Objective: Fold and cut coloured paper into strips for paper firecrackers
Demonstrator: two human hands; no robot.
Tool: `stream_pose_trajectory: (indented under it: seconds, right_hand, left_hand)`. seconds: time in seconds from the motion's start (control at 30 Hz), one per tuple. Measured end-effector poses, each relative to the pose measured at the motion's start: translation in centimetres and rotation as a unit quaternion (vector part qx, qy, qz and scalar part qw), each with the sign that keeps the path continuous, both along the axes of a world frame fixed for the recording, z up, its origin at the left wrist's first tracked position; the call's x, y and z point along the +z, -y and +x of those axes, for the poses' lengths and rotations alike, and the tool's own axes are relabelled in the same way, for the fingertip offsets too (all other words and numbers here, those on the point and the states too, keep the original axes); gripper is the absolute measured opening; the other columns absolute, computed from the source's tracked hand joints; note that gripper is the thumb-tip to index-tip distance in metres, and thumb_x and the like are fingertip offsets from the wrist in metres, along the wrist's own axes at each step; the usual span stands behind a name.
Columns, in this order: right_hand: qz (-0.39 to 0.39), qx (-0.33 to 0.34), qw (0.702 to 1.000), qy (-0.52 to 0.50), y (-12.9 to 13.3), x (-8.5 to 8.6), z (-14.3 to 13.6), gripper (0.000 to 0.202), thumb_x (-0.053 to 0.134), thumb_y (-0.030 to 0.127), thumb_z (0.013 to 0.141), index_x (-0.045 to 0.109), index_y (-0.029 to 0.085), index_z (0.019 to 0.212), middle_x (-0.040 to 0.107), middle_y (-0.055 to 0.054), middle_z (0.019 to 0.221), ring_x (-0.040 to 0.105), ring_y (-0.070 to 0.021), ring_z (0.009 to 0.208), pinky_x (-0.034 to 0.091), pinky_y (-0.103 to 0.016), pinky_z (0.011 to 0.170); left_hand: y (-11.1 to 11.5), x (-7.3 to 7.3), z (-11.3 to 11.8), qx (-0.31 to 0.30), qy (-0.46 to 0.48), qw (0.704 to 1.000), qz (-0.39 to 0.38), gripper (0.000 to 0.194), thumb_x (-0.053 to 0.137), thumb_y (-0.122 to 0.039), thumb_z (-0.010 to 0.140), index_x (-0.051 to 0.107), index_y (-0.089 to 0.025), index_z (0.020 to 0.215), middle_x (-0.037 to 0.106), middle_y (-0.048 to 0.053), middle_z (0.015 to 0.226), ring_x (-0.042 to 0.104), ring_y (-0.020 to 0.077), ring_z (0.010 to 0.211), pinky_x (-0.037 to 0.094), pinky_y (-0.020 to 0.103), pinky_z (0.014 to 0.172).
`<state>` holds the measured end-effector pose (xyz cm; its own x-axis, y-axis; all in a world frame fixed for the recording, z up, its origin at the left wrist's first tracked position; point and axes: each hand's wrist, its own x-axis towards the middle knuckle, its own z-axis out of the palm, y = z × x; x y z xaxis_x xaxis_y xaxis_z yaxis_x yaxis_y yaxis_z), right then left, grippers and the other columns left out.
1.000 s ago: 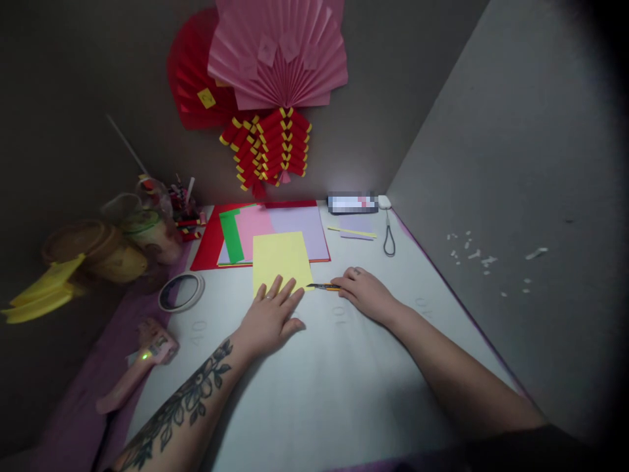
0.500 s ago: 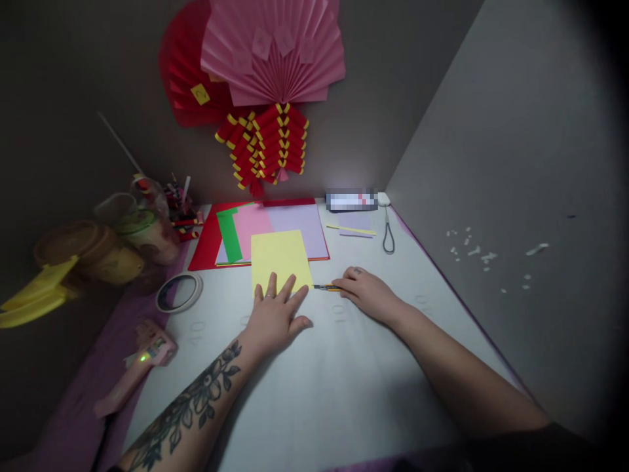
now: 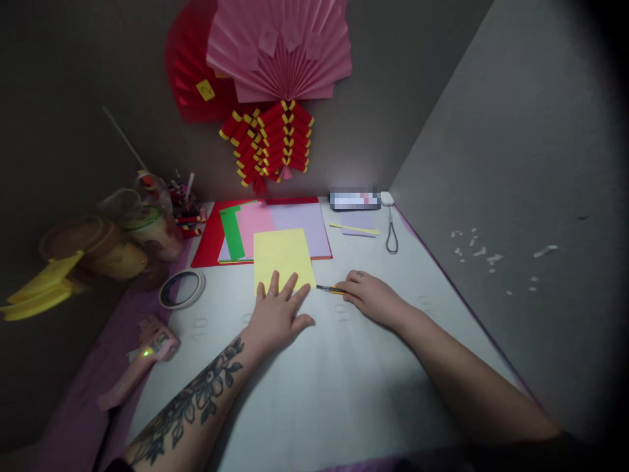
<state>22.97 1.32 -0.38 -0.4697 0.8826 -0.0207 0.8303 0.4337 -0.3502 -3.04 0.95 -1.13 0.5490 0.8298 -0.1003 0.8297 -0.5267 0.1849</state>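
Observation:
My left hand (image 3: 281, 316) lies flat with fingers spread, its fingertips on the lower part of a yellow paper square (image 3: 284, 252). The fingers of my right hand (image 3: 367, 295) are closed on a slim orange and black cutter (image 3: 331, 289), which lies low over the white table with its tip at the square's lower right corner. Behind the square, partly covered by it, are a lilac sheet (image 3: 299, 219), a pink sheet (image 3: 253, 219), a green strip (image 3: 232, 234) and a red sheet (image 3: 205, 241).
A tape roll (image 3: 181, 289) and a pink glue gun (image 3: 142, 367) sit at the left, near cups (image 3: 152, 229). Thin paper strips (image 3: 354, 229), a phone (image 3: 354, 200) and a looped cord (image 3: 392, 236) are at the back right. Paper fans (image 3: 282, 52) hang on the wall.
The view has shifted slightly, so everything appears a little further right. Both hands keep nearly the same places relative to the yellow square.

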Motion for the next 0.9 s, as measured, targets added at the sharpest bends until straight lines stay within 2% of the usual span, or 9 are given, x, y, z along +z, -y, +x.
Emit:
stream_pose_trajectory:
  seconds: [0.2,0.43,0.57,0.67,0.77,0.83,0.9]
  right_hand:
    - [0.012,-0.015,1.0,0.012,0.2,-0.1,-0.7,0.026,0.05,0.02,0.091,0.064,0.022,0.113,0.057,-0.007,0.096,0.055,-0.0194,0.089,0.043,-0.03,0.077]
    - [0.013,0.003,1.0,0.011,0.2,0.0,-0.5,0.027,0.049,0.021,0.091,0.064,0.023,0.114,0.057,-0.006,0.094,0.055,-0.0184,0.085,0.043,-0.03,0.074]
    - [0.031,-0.009,0.999,0.014,0.2,-0.2,-0.4,0.028,0.049,0.022,0.091,0.064,0.024,0.115,0.058,-0.007,0.095,0.055,-0.0195,0.089,0.044,-0.031,0.077]
    - [0.058,-0.027,0.998,0.023,0.0,-0.4,-0.6,0.028,0.048,0.021,0.091,0.065,0.024,0.113,0.058,-0.008,0.096,0.054,-0.0207,0.092,0.044,-0.033,0.08]
    - [0.066,-0.03,0.997,0.028,-0.1,-0.4,-0.8,0.027,0.048,0.021,0.091,0.065,0.024,0.112,0.059,-0.008,0.096,0.053,-0.0213,0.092,0.045,-0.034,0.08]
    - [0.061,-0.029,0.997,0.027,-0.1,-0.3,-0.8,0.026,0.048,0.021,0.091,0.066,0.023,0.11,0.058,-0.008,0.096,0.053,-0.0212,0.092,0.045,-0.033,0.08]
    - [0.057,-0.029,0.998,0.026,-0.1,-0.4,-0.8,0.026,0.048,0.021,0.091,0.066,0.023,0.11,0.058,-0.008,0.097,0.053,-0.0214,0.092,0.046,-0.033,0.079]
  left_hand:
    - [0.1,0.1,0.1,0.0,0.0,1.0,0.004,0.065,0.038,-0.063,0.087,0.031,-0.034,0.145,0.023,0.005,0.155,0.009,0.0459,0.14,0.017,0.07,0.103]
    - [-0.1,0.1,0.0,-0.002,0.007,1.0,-0.002,0.065,0.038,-0.063,0.087,0.031,-0.034,0.145,0.023,0.005,0.155,0.009,0.0461,0.14,0.017,0.07,0.103]
    - [0.2,0.3,0.1,0.007,0.021,1.0,-0.021,0.059,0.038,-0.057,0.09,0.033,-0.034,0.144,0.023,0.006,0.155,0.008,0.0459,0.14,0.017,0.069,0.103]
    - [0.7,0.5,0.0,0.021,0.058,0.996,-0.061,0.058,0.033,-0.05,0.093,0.026,-0.03,0.148,0.023,0.009,0.155,0.006,0.0424,0.141,0.018,0.067,0.105]
    - [0.6,0.7,-0.7,0.079,0.162,0.979,-0.093,0.058,0.028,-0.042,0.095,0.023,-0.02,0.149,0.031,0.012,0.151,0.018,0.0334,0.141,0.026,0.055,0.108]
    - [-0.2,1.0,-1.8,0.158,0.263,0.95,-0.064,0.052,0.03,-0.036,0.094,0.036,-0.017,0.142,0.045,0.012,0.143,0.036,0.0269,0.135,0.035,0.045,0.107]
    - [-1.5,1.4,-3.2,0.238,0.339,0.91,0.001,0.042,0.037,-0.028,0.089,0.056,-0.017,0.125,0.059,0.01,0.129,0.052,0.0239,0.121,0.041,0.04,0.102]
